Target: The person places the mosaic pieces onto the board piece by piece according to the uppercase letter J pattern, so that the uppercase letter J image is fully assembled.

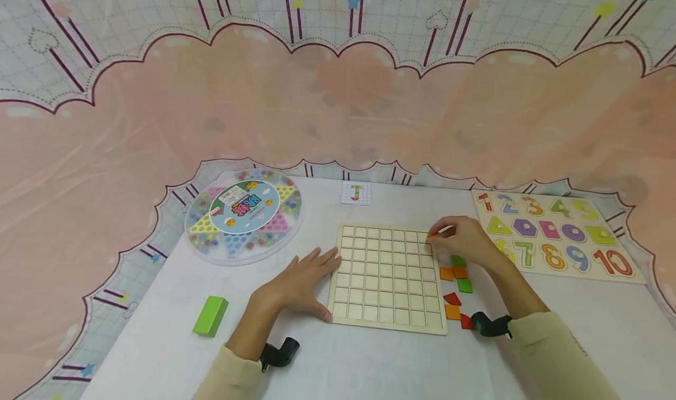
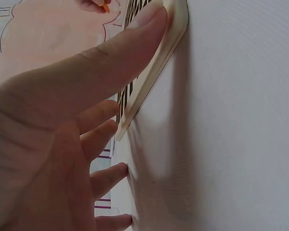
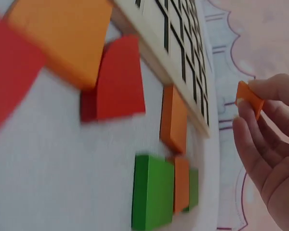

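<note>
A wooden grid board [image 1: 389, 275] of square cells lies in front of me. My left hand [image 1: 301, 285] is spread along its left side, thumb and fingertips at the rim; in the left wrist view the thumb [image 2: 130, 45] lies against the board's edge. Over the top right corner of the board, my right hand [image 1: 465, 241] pinches an orange square tile [image 3: 249, 99] between thumb and fingers. Beside the board's right edge lie loose tiles: a green tile [image 1: 465, 285], an orange tile [image 1: 452, 312], a red rounded tile [image 1: 452, 298] and several others.
Behind the board lies a small pattern card [image 1: 356, 193] with a coloured J shape. A round Chinese checkers box [image 1: 243, 217] sits at back left, a green block [image 1: 210, 316] at front left. A number and shape puzzle board [image 1: 560, 236] lies at the right, under the right forearm.
</note>
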`<state>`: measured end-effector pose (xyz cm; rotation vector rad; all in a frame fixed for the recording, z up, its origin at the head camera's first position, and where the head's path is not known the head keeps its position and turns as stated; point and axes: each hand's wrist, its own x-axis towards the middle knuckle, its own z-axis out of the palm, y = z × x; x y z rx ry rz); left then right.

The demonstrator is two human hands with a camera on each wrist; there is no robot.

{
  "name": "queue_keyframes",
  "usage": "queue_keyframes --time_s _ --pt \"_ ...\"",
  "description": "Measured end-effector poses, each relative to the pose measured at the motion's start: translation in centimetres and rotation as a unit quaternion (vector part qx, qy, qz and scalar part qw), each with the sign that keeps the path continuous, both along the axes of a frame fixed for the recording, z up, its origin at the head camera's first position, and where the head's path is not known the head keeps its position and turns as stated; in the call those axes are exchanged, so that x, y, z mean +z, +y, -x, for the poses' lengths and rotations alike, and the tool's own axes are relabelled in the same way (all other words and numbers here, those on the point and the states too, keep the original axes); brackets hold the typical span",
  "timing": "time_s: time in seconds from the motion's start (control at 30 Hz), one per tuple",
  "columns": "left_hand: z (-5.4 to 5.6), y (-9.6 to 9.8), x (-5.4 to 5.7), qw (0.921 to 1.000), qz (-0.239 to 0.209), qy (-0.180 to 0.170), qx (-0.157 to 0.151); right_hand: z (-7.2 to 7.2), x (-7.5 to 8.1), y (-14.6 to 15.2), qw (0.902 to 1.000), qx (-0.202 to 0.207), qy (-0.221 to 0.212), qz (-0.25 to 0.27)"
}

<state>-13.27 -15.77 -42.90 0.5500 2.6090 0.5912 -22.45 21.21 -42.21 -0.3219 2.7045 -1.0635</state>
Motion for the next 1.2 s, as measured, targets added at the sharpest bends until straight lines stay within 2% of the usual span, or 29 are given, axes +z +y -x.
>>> queue_keyframes --time_s 0.23,0.37,0.63,0.77,1.0,1.2 --pt "0.1 0.2 0.0 1.0000 0.001 0.001 0.005 0.4 -0.2 -2.6 0.9998 0.007 0.014 0.015" --pt "0.1 0.3 -0.1 1.0000 0.006 -0.001 0.007 0.1 -0.5 -4.2 0.9995 0.014 0.015 0.025" --pt "0.3 0.4 -0.1 0.9997 0.021 -0.004 0.010 -0.2 -0.7 -7.9 0.9966 0.062 0.028 0.047" --pt "0.4 0.4 -0.1 0.9997 0.021 -0.007 0.012 0.1 -0.6 -9.5 0.9964 0.063 0.020 0.052" --pt "0.6 0.4 -0.2 0.9997 0.021 -0.004 0.013 0.7 -0.9 -10.8 0.9973 0.060 0.032 0.027" --pt "0.5 0.5 -0.3 0.9997 0.020 -0.003 0.013 0.6 -1.4 -11.2 0.9983 0.055 0.021 -0.003"
